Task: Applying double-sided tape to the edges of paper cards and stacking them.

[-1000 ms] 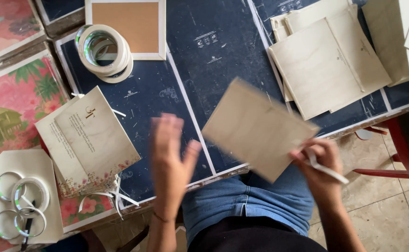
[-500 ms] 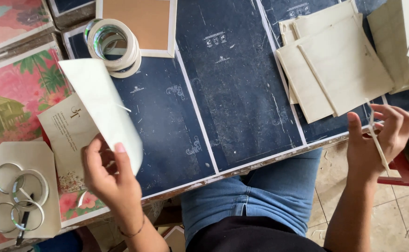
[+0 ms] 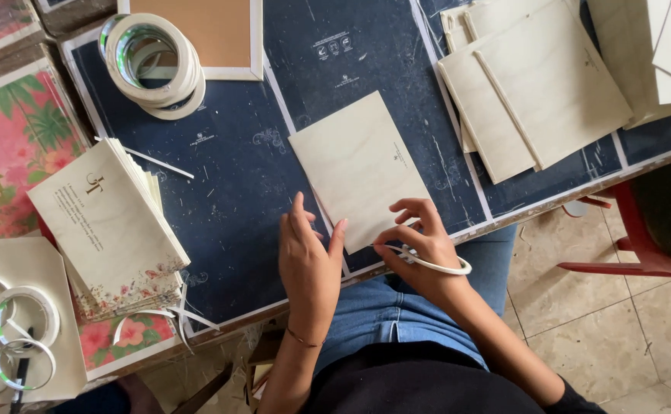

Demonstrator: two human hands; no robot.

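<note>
Head view is showing a cream card [image 3: 360, 170] lying flat on the dark blue mat [image 3: 236, 192], near the table's front edge and just ahead of the person's lap. The left hand [image 3: 310, 257] is resting on the mat with its fingertips touching the card's near-left edge; the fingers are lying loosely together, holding nothing. The right hand [image 3: 419, 245] is pinching the card's near corner between thumb and fingers, and a thin white tape ring [image 3: 436, 265] is hanging about that hand at its wrist side; how it is being held I cannot tell.

The card's long axis is running from near-right to far-left, tilted against the mat's printed lines, with its small printed mark sitting toward the right edge.

As a judgement, handling it well is calling for a flat left palm keeping the card from sliding while the right fingertips are working only at the corner, so the sheet is not creasing.

A stack of printed cards [image 3: 109, 222] is lying to the left, tape rolls [image 3: 155, 61] are sitting at the far left, and more cream sheets [image 3: 534, 100] are lying at the right.
</note>
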